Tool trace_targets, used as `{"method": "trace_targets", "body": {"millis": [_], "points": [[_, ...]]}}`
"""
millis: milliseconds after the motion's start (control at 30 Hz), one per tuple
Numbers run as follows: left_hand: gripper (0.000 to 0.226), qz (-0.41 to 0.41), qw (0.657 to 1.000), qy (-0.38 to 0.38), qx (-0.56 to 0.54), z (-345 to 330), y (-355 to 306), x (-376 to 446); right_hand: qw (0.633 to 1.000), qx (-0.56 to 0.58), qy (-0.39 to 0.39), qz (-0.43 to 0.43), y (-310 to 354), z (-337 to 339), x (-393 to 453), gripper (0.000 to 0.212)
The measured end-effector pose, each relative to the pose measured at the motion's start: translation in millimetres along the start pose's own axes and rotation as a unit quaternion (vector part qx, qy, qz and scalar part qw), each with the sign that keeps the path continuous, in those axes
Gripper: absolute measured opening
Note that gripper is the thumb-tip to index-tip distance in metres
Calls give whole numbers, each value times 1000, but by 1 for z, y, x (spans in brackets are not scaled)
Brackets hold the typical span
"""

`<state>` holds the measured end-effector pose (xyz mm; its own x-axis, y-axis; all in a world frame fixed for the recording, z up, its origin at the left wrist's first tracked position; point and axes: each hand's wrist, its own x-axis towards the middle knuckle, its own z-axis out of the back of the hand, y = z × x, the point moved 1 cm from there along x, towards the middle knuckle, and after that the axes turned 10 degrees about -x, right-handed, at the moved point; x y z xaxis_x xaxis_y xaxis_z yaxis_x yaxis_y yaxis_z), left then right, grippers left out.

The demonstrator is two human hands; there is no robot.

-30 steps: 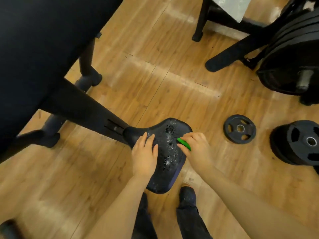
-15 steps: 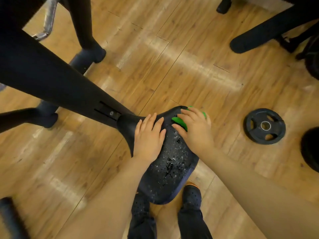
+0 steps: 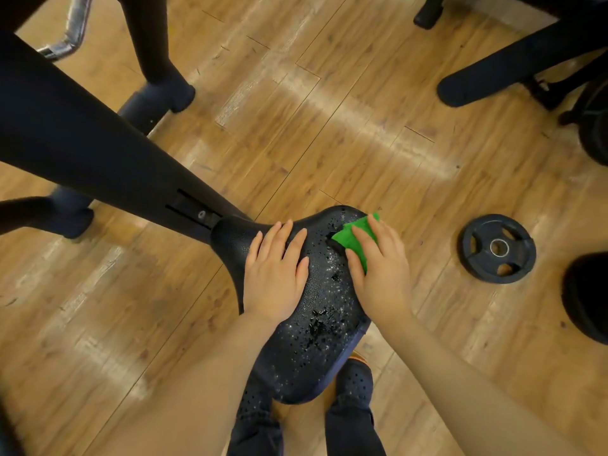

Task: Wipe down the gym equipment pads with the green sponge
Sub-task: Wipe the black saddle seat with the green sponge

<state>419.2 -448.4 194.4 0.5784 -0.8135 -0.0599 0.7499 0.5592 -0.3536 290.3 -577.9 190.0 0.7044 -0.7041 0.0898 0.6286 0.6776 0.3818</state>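
A black seat pad (image 3: 316,340) of a gym machine fills the lower middle, wet with droplets and dark patches. My left hand (image 3: 274,276) lies flat on the pad's left side, fingers straight. My right hand (image 3: 378,264) presses the green sponge (image 3: 353,236) onto the pad's upper right part with straight fingers. Most of the sponge is covered by that hand.
The machine's black frame arm (image 3: 98,153) runs from the upper left to the pad. A black weight plate (image 3: 498,248) lies on the wooden floor (image 3: 329,126) to the right. More black machine legs (image 3: 513,67) stand at the upper right. My dark shoes (image 3: 355,386) are below the pad.
The view has closed in on the pad. My right hand has slid the sponge from the pad's middle right up to its far right part and flattened on it. My left hand stays on the pad.
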Motion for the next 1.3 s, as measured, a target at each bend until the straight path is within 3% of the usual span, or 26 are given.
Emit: {"method": "trace_targets", "body": {"millis": [133,267,500,1000,1200,1300], "points": [[49,3,1000,-2,-1,1,0,0,999,-40,-10,8,-5,4,0,41],[48,2,1000,-2,-1,0,0,1,1000,14,5,26,-7,0,26,36],[49,3,1000,12,6,0,1,1,994,3,93,54,13,-13,67,35],[50,1,1000,23,6,0,3,1,1000,14,-17,13,-2,5,-8,35],[50,-1,1000,21,9,-2,4,1,1000,5,6,-14,7,-4,25,31],[49,-4,1000,18,8,-2,4,1,998,-2,55,-15,12,-9,51,32]]}}
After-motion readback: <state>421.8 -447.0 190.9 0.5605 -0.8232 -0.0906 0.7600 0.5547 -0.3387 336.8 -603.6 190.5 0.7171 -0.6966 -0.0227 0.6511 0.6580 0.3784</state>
